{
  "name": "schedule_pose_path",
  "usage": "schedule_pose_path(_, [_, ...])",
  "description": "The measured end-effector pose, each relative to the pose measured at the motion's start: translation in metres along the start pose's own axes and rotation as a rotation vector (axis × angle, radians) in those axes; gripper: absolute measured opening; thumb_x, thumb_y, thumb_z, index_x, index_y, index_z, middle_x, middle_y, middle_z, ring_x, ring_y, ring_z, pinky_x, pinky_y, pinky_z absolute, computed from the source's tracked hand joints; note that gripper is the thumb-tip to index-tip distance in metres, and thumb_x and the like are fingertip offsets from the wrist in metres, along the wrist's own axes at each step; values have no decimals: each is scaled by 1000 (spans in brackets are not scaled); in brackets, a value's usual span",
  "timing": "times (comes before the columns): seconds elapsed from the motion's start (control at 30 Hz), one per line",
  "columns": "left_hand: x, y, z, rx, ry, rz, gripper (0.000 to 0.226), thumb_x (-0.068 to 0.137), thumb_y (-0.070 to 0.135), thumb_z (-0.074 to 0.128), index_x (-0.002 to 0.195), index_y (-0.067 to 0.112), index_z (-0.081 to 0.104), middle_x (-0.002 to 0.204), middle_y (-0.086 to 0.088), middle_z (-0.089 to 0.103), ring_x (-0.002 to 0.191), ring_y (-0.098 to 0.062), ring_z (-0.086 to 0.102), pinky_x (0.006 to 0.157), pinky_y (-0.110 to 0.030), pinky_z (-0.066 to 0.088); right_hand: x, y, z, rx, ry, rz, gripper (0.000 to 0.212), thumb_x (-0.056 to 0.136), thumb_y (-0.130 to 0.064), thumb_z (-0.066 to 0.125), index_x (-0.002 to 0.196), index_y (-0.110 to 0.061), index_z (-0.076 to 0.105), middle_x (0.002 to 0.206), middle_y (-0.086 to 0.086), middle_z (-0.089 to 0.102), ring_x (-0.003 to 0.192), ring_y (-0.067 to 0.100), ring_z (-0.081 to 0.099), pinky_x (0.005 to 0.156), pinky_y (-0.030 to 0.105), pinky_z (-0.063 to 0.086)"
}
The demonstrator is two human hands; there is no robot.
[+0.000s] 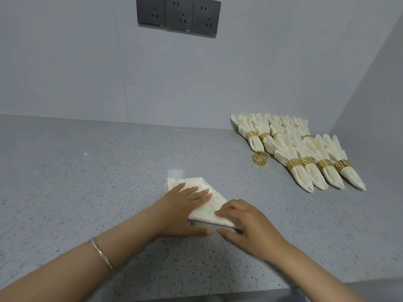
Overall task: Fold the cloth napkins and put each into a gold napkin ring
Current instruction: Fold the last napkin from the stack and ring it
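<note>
A cream cloth napkin, folded into a flat pointed shape, lies on the grey speckled counter in front of me. My left hand presses flat on its middle with straight fingers. My right hand rests on the napkin's near right corner, fingers bent over the edge and thumb on the counter. A loose gold napkin ring stands alone to the right. Behind it lie several folded napkins in gold rings.
The finished napkins fill the back right corner against the grey wall. Three dark wall sockets sit high on the back wall. The counter's front edge runs below my arms. A thin bracelet circles my left wrist.
</note>
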State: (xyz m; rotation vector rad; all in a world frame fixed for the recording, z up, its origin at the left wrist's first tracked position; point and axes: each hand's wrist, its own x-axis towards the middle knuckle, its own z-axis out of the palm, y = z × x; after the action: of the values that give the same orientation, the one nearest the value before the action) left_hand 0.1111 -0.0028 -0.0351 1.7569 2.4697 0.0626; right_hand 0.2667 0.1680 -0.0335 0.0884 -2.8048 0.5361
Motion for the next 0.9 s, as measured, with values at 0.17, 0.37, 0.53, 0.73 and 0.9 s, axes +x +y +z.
schedule_pose_path(0.17, [-4, -14, -10, -155, 55, 44, 75, 78, 77, 46, 144, 48, 27, 150, 31, 18, 135, 11, 10, 116, -24, 4, 4, 3, 9, -137, 98, -34, 23, 81, -22, 60, 103, -24, 68, 93, -10, 66, 81, 12, 61, 62, 26, 51])
schedule_pose_path(0.37, [5, -39, -28, -608, 198, -118, 28, 71, 57, 74, 80, 30, 72, 72, 18, 67, 62, 0, 57, 61, -23, 46, 15, 8, -2, 172, 75, 241, 12, 87, -27, 66, 97, -25, 72, 82, -12, 68, 70, 1, 56, 64, 12, 41])
schedule_pose_path(0.53, [34, -46, -37, -768, 242, -109, 13, 79, 34, 76, 74, 25, 69, 51, 19, 55, 46, 1, 43, 50, -15, 29, 33, 18, -12, 556, 3, 529, 14, 80, -16, 75, 93, -12, 71, 74, -3, 62, 56, 0, 48, 57, 9, 40])
schedule_pose_path(0.73, [56, -51, -29, -636, 298, -200, 38, 73, 39, 80, 108, 32, 66, 75, 20, 54, 70, 2, 49, 63, -17, 34, 41, 23, -13, 446, 10, 587, 23, 75, -23, 80, 93, -12, 70, 75, -5, 59, 59, 2, 46, 56, 9, 36])
schedule_pose_path(0.9, [57, -50, -29, -336, 363, -154, 56, 77, 43, 74, 129, 36, 53, 112, 14, 55, 101, -6, 50, 80, -21, 35, 45, 18, -20, 170, -107, 585, 30, 77, -38, 75, 96, -20, 62, 80, -8, 62, 71, 7, 56, 71, 27, 48])
